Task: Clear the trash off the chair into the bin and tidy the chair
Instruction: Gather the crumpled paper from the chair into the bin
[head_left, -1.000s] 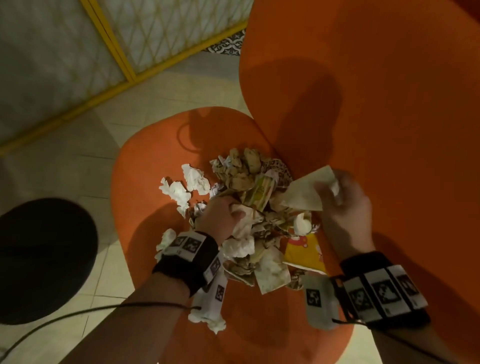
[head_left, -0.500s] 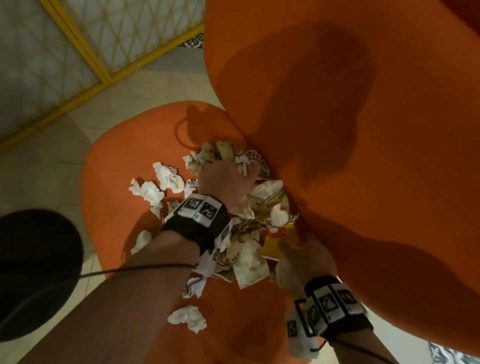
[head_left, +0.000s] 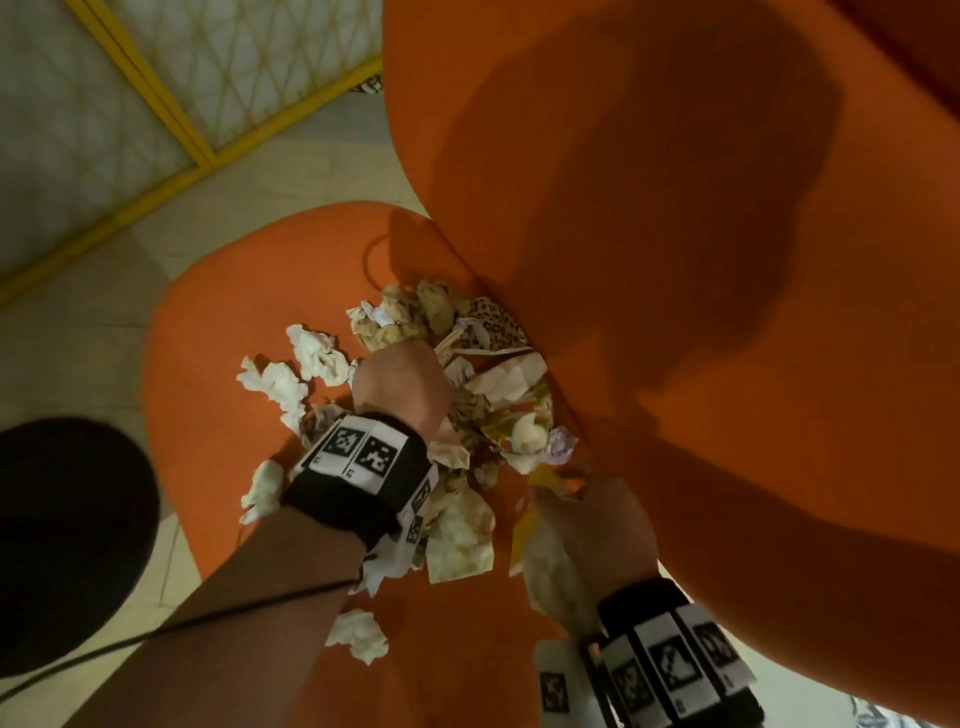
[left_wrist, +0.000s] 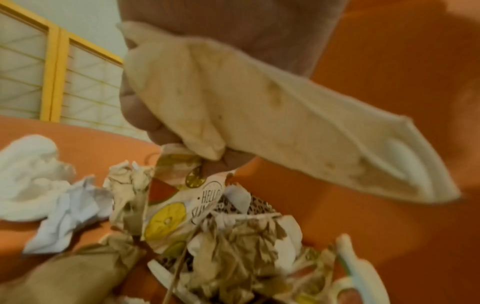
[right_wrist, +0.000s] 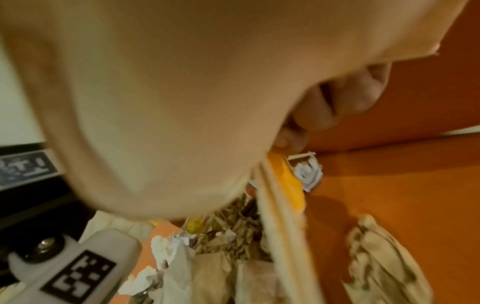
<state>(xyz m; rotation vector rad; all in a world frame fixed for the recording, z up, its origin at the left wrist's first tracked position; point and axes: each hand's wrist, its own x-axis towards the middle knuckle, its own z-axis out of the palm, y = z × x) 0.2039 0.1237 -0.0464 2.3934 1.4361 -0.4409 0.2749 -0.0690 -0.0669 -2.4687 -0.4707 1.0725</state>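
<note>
A pile of crumpled papers and wrappers (head_left: 498, 395) lies on the orange chair seat (head_left: 218, 332), up against the backrest (head_left: 675, 260). My left hand (head_left: 400, 387) is sunk into the middle of the pile. In the left wrist view its fingers (left_wrist: 140, 115) curl round a stained beige napkin (left_wrist: 259, 115). My right hand (head_left: 592, 519) is at the pile's near right edge and grips a beige paper sheet (right_wrist: 155, 102). Its fingertips (right_wrist: 337, 102) sit by a yellow wrapper (right_wrist: 285, 179).
Loose white tissues (head_left: 317, 353) lie left of the pile, and one tissue (head_left: 358, 634) sits near the seat's front. A dark round bin (head_left: 62, 545) stands on the tiled floor left of the chair. A yellow-framed lattice screen (head_left: 156, 104) stands behind.
My left hand pushed deeper into the pile toward the backrest. My right hand came down from the pile's upper right to its near right edge, still holding the beige paper.
</note>
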